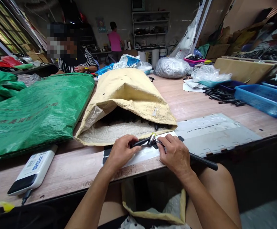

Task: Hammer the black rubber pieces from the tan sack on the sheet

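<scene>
Near the table's front edge, my left hand (pixel 124 150) is closed on a black rod (pixel 140 142) that points right. My right hand (pixel 175 153) grips a tool with a black handle (pixel 204 161), which sticks out to the lower right. Between the hands, a small shiny metal piece with a yellow-green top (pixel 152 138) sits at the rod's end. Under the hands lies a white sheet (pixel 141 156) with black patches. Just behind it, a cream woven sack (pixel 131 92) lies with its mouth open toward me, dark pieces inside.
A green sack (pixel 40 108) and a white power bank (pixel 34 170) lie left. A grey plate (pixel 214 132), black parts (pixel 224 97) and a blue tray (pixel 264 98) are right. An open sack (pixel 154 214) hangs at my lap. One person sits across the table; another stands farther back.
</scene>
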`<act>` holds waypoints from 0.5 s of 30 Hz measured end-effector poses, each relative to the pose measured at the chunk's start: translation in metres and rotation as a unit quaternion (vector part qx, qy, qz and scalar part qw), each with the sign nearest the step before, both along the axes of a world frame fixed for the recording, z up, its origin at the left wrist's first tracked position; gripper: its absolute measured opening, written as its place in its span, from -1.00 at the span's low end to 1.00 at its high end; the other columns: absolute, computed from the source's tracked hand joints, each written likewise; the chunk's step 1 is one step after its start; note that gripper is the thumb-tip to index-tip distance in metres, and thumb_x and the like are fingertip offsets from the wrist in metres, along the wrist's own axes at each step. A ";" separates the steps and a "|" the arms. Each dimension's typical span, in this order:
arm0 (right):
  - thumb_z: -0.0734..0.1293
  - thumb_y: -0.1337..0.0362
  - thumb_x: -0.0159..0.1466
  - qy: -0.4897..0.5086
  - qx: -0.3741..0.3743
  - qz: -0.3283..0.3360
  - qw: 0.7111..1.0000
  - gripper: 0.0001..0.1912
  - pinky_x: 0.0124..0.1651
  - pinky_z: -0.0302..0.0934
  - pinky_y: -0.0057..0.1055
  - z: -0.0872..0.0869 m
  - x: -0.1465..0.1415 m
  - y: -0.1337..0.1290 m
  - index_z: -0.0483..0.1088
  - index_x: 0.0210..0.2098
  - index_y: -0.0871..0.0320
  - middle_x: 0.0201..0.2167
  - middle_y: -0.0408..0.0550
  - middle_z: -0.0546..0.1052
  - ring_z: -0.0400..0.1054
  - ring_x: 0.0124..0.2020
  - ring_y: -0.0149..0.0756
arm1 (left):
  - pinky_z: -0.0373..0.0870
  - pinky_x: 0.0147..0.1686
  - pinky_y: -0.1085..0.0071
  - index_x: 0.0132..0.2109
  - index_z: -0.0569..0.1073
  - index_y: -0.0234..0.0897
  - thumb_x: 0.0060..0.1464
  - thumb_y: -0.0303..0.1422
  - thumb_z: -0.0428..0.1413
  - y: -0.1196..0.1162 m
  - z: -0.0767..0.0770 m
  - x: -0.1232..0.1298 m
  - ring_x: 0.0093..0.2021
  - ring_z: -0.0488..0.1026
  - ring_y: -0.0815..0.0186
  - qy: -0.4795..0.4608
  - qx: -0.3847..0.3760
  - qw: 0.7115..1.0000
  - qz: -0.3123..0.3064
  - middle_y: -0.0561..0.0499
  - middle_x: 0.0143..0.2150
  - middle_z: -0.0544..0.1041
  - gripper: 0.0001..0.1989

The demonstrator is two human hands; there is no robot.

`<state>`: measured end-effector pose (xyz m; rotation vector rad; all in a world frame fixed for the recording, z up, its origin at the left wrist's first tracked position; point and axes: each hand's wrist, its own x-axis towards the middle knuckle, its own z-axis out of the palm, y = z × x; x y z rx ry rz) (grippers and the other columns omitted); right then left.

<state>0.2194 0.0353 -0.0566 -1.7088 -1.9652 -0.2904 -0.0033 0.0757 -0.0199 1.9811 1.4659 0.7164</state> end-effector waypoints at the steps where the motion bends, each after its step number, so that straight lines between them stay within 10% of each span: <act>1: 0.28 0.23 0.35 -0.002 0.002 0.001 1.000 -0.84 -0.11 0.08 -0.28 0.000 0.000 0.000 0.47 -0.12 0.06 -0.26 -0.07 0.47 0.27 -0.17 -0.18 | 0.25 -0.34 0.40 -0.20 0.59 -0.18 0.00 -0.32 0.27 -0.006 -0.004 -0.003 -0.37 0.39 0.32 -0.008 -0.004 1.000 -0.005 0.09 -0.33 0.55 -0.83; 15: 0.27 0.26 0.40 0.155 0.063 0.117 0.979 -0.77 -0.03 0.29 -0.32 0.029 0.004 0.001 0.47 0.00 0.10 -0.18 -0.05 0.55 0.43 -0.13 -0.25 | 0.29 -0.20 0.37 -0.17 0.64 -0.17 0.02 -0.40 0.30 -0.017 -0.020 -0.008 -0.22 0.44 0.28 -0.055 0.040 0.997 -0.038 0.04 -0.25 0.51 -0.83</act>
